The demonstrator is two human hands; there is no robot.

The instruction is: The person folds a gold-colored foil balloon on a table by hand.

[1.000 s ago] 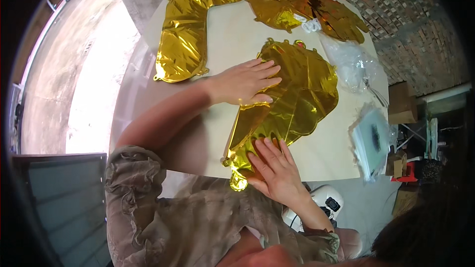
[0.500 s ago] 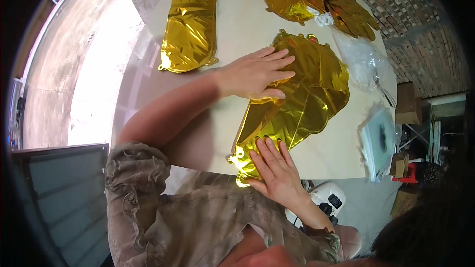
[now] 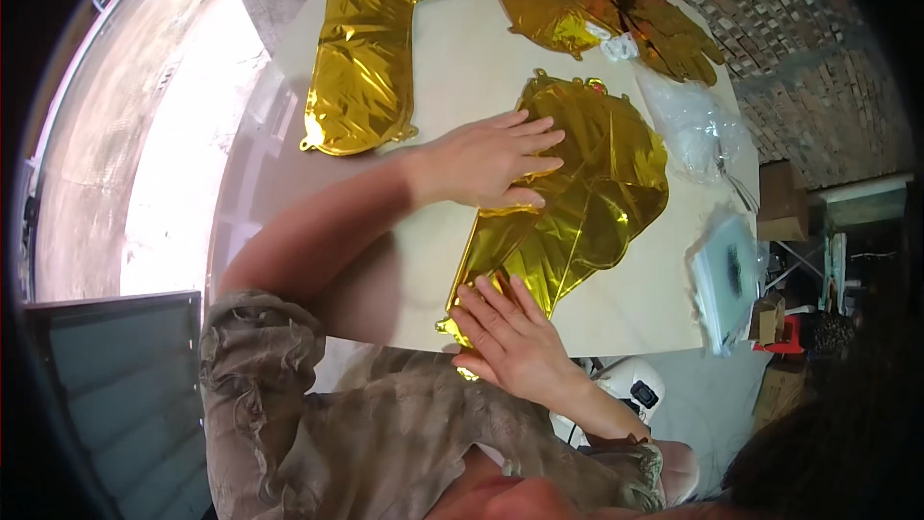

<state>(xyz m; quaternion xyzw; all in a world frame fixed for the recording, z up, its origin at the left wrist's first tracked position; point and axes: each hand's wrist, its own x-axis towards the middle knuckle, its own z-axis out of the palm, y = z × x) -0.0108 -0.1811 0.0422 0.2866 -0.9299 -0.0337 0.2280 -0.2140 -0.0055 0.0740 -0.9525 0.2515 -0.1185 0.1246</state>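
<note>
A gold foil balloon (image 3: pixel 606 173), flat and creased, lies on the pale table (image 3: pixel 462 53) in front of me. My left hand (image 3: pixel 486 162) rests palm down on its left side, fingers spread. Nearer to me, my right hand (image 3: pixel 510 337) is pressed flat on the balloon's narrow lower end, by the table's front edge, its fingers stretched out. Neither hand grips anything. Part of the foil is hidden under both palms.
Another gold foil piece (image 3: pixel 361 67) lies at the far left, with crumpled gold foil (image 3: pixel 558 0) at the back. A clear plastic bag (image 3: pixel 698 125) sits on the right, and a stack of clear packets (image 3: pixel 722 279) at the right edge. A brick wall (image 3: pixel 799 58) stands beyond.
My right hand has slid left across the balloon's lower end, covering more of it. My left hand stays at about the same place on the foil. The whole view has shifted slightly.
</note>
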